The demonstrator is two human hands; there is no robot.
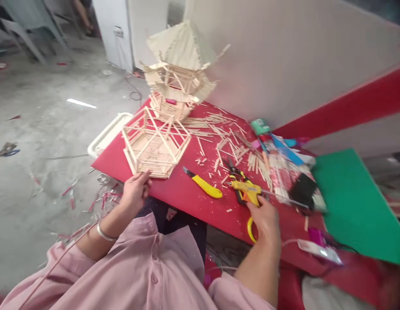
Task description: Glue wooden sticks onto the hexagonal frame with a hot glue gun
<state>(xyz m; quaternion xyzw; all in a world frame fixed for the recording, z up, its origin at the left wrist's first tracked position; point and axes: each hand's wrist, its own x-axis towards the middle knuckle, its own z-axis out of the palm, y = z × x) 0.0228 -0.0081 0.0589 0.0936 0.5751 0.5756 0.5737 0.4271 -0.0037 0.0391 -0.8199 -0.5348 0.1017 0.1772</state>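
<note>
A wooden stick frame (154,144) is set upright, left of the frame's centre, near the front edge of the red table (174,189). Its many-sided base is laid flat and its railed open top is faced upward; no one long axis can be made out, though crossing sticks are run diagonally over the top. Its near edge is touched by the curled fingers of the left hand (135,191); whether it is pinched or only steadied cannot be told.

Right of centre, the handle of a yellow glue gun (246,187) is gripped between the thumb and fingers of the right hand (266,217). The nozzle is pointed to the left, the handle is angled down toward the hand, and the long axis is carried on by a clear glue stick (285,199), slanted slightly down to the right. A small marking is borne on the barrel, too blurred to be read. Print on the red-and-white packets (280,174) at the right is likewise illegible.

Between the hands, a yellow utility knife (204,185) is laid with its blade end pointed to the upper left. Loose sticks (215,127) are scattered behind it, and a taller roofed stick model (182,51) is stood at the upper centre.
</note>
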